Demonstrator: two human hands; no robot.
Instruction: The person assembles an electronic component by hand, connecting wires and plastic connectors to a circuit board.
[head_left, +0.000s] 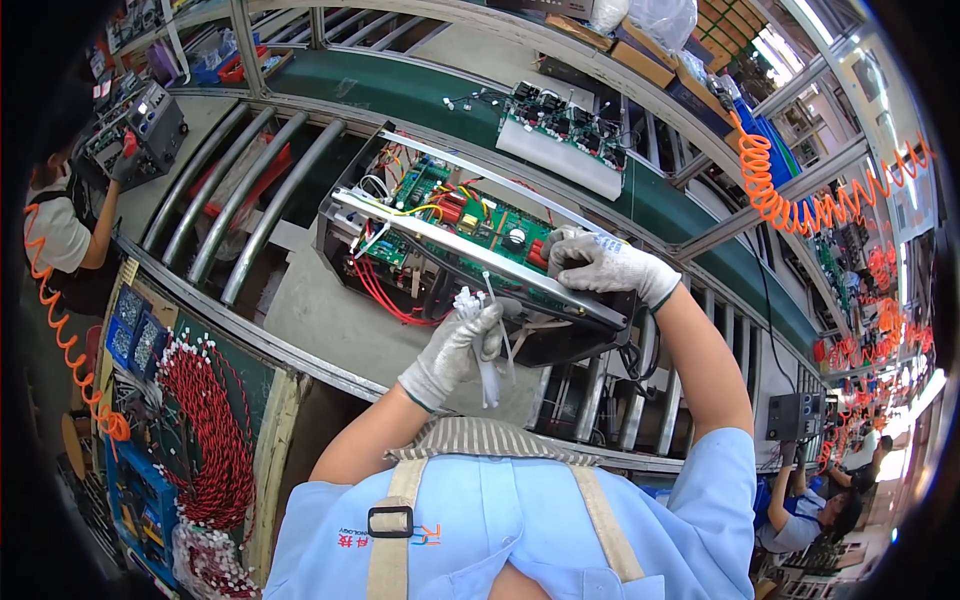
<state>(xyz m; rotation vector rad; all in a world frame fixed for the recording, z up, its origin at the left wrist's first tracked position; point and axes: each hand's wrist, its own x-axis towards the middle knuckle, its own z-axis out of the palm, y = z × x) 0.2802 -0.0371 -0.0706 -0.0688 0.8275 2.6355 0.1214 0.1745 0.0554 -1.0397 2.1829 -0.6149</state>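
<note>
An open machine chassis [425, 233] stands in front of me, its green circuit board [487, 228], red parts and coloured wires exposed between two silver rails. My left hand [450, 352], in a whitish work glove, is closed round a bundle of white cable ties [489, 382] at the chassis's near side. Their tails stick out above and below the fist. My right hand [608, 266], gloved too, rests at the right end of the chassis, its fingers curled down beside the red parts. What those fingertips hold, if anything, is hidden. Red wires [385, 295] loop out at the near left side.
Metal rollers [240, 205] run left of the chassis. Beyond it, a circuit assembly [562, 140] lies on a green belt [400, 100]. Red wire bundles [210, 435] lie at lower left. An orange coiled hose [770, 185] hangs at right. A co-worker [75, 225] handles another machine at far left.
</note>
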